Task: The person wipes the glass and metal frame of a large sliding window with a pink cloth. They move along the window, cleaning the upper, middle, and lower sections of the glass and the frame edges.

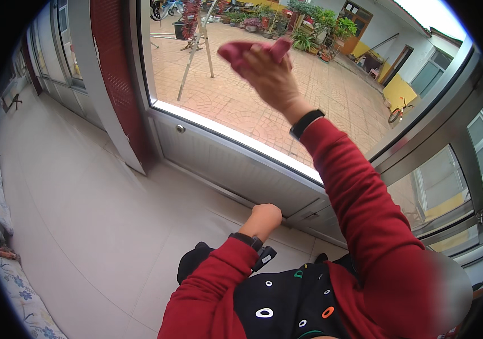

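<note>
My right hand (273, 78) is raised in front of a large window pane, its fingers spread over a bunched pink cloth (241, 53). The cloth looks pressed against the glass and is slightly blurred. Low before my body is my left hand (268, 215), bent at the wrist near the metal panel (233, 163) under the window. Its fingers are hidden, so whether it holds anything does not show. Both wrists carry dark bands, and a small black device (265, 257) sits by the left one.
A silver window sill (224, 131) runs below the glass. Left of it stands a red and grey door frame (116, 80). Pale floor tiles (97, 203) reach a flowered cushion (25, 292). Through the glass show a paved courtyard, a stepladder (195, 55), potted plants and a small bicycle (399, 111).
</note>
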Available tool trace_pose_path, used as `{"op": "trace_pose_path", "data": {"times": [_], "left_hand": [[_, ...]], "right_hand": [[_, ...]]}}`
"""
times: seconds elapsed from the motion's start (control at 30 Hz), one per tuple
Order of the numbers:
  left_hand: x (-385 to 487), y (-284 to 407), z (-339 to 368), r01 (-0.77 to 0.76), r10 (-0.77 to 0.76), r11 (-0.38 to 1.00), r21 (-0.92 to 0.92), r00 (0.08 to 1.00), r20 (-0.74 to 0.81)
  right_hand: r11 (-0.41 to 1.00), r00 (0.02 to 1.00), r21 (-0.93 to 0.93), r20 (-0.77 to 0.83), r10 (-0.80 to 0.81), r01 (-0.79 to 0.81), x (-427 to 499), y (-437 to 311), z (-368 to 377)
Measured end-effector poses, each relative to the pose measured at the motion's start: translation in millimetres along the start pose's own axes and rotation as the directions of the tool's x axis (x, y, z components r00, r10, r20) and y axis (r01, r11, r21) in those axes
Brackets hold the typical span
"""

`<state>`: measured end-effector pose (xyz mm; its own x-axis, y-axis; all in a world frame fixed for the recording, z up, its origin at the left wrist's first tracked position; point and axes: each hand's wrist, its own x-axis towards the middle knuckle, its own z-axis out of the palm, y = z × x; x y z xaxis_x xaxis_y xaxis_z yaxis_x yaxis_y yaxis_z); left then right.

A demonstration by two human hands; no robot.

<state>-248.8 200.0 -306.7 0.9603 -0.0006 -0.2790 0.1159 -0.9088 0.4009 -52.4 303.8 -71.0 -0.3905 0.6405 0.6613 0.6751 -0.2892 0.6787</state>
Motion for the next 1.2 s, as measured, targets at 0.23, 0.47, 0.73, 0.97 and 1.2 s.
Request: {"op": "trace_pose_path", "data": {"times": [0.23,0.47,0.73,0.97,1.2], "left_hand": [[-3.9,-4.9,3.5,-0.002,0.002,1.000,-0.003,1.000,-0.030],[5.9,-1.2,10.5,-0.019,0.019,0.999,0.035,1.000,0.011],[28.8,-3.2,33.7,-0.039,0.036,0.995,0.094,0.999,0.037],[36.1,-1.0,35.9,-0.020,0.015,0.996,0.084,0.998,0.057],[31.3,2.7,29.9,-0.035,0.034,0.996,0.086,0.999,0.020]], "right_hand": [[0.955,0.863,0.287,0.462,-0.205,0.073,-195.2,-106.9,-4.0],[0.967,0.879,0.252,0.456,-0.140,0.024,-231.2,-25.6,-94.9],[0.905,0.967,-0.354,-0.175,0.184,-0.236,-43.9,205.2,-204.9],[0.939,0.866,0.118,-0.364,0.344,-0.324,-23.7,162.9,-143.2],[0.987,0.910,0.160,0.410,-0.064,-0.003,-172.3,-55.6,-32.8]]}}
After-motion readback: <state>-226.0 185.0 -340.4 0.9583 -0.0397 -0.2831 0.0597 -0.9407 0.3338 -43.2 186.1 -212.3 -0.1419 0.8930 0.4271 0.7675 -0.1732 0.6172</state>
